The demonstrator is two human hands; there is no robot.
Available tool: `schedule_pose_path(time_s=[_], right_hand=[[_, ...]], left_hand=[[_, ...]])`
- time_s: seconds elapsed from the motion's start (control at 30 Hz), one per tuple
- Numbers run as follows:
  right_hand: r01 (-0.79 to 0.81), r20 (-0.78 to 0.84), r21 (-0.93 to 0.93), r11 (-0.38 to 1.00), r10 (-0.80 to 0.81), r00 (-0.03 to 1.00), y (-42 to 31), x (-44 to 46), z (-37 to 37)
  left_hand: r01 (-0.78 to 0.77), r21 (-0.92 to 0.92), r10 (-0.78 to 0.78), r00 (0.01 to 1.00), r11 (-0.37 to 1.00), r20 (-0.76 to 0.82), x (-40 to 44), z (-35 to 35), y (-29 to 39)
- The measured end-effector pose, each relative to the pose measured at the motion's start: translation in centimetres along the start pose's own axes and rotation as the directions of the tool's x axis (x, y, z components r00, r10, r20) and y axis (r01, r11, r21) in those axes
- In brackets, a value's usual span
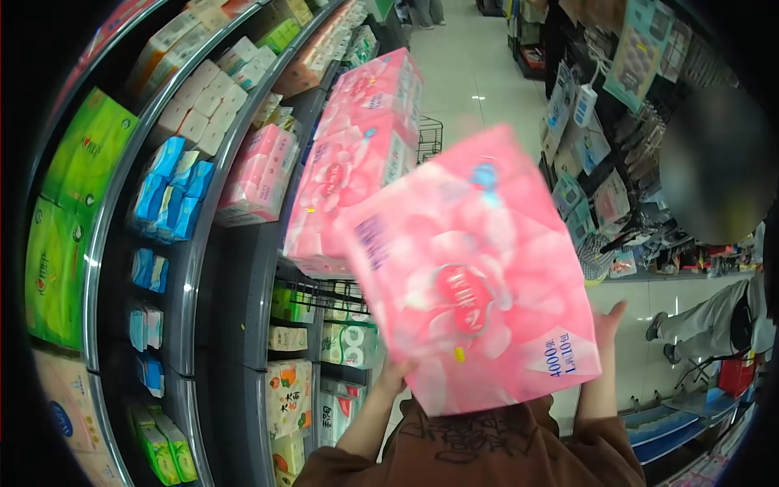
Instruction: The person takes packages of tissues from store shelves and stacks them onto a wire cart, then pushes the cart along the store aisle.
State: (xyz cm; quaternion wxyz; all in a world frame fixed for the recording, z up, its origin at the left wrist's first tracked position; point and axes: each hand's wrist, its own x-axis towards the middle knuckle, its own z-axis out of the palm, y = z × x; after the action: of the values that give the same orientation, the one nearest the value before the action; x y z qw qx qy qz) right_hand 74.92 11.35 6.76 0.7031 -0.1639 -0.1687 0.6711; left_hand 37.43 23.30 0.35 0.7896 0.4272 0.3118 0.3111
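Between both hands I hold a large pink pack of tissues [519,268], tilted in front of my chest and a little blurred. My left hand [396,377] grips its lower left edge, with most of its fingers hidden. On the opposite side my right hand [607,321] presses against the lower right edge; its thumb shows and the other fingers are behind the pack. Just beyond, two similar pink packs [337,178] rest in a row on a black wire rack [345,299] along the shelf.
Curved shelves on the left carry green tissue packs [61,268], blue packets [170,191] and white rolls [203,105]. Hanging goods [588,105] line the right side. A person in light trousers [710,321] stands at the right. A tiled aisle [466,73] runs ahead.
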Motion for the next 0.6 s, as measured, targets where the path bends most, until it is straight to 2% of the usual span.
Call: schedule_pose_path(time_s=[0.03,0.07,0.1,0.13,0.2,0.23,0.3,0.4,0.47,0.5,0.57,0.6], right_hand=[[0.026,0.041,-0.146,0.989,-0.020,0.999,-1.0,-0.9,-1.5],[-0.069,-0.163,-0.198,0.978,0.036,0.986,-1.1,-2.1,-3.6],[-0.167,-0.357,-0.239,0.956,0.074,0.931,-0.8,-3.7,-6.2],[-0.268,-0.536,-0.265,0.926,0.090,0.839,-1.0,-4.9,-7.9],[-0.261,-0.620,-0.138,0.955,0.122,0.775,-0.8,-4.9,-6.9],[-0.257,-0.653,-0.068,0.964,0.152,0.742,-0.7,-5.1,-7.3],[-0.229,-0.709,0.076,0.970,0.215,0.672,-0.2,-4.9,-8.4],[-0.406,-0.621,0.022,0.913,0.331,0.710,-0.7,-3.8,-10.6],[-0.348,-0.695,0.080,0.934,0.303,0.652,-1.4,-1.2,-10.2],[-0.321,-0.730,0.104,0.941,0.291,0.618,-1.9,0.2,-9.9],[-0.339,-0.731,0.050,0.940,0.265,0.628,-3.2,3.5,-10.1],[-0.344,-0.729,0.025,0.938,0.253,0.637,-3.4,5.2,-10.2]], left_hand=[[0.061,-0.029,-0.062,0.996,0.998,-0.065,1.4,1.6,0.2],[0.112,-0.066,-0.119,0.985,0.992,-0.125,3.2,3.2,0.3],[0.151,-0.108,-0.168,0.970,0.983,-0.177,5.2,4.6,0.4],[0.231,-0.170,-0.255,0.957,0.958,-0.136,7.1,5.8,0.8],[0.391,-0.272,-0.416,0.909,0.879,-0.038,10.2,7.5,1.9],[0.467,-0.240,-0.496,0.865,0.851,-0.077,11.1,8.2,1.8],[0.509,-0.168,-0.527,0.845,0.844,-0.086,12.5,8.6,0.5],[0.565,-0.128,-0.575,0.816,0.815,-0.057,15.0,6.8,-1.5],[0.552,-0.109,-0.558,0.829,0.827,-0.038,16.6,6.6,-1.7],[0.553,-0.177,-0.564,0.825,0.814,-0.019,17.7,6.4,-2.0],[0.539,-0.302,-0.558,0.829,0.786,0.027,21.2,5.7,-2.4],[0.503,-0.342,-0.537,0.844,0.794,-0.004,22.6,5.0,-3.3]])
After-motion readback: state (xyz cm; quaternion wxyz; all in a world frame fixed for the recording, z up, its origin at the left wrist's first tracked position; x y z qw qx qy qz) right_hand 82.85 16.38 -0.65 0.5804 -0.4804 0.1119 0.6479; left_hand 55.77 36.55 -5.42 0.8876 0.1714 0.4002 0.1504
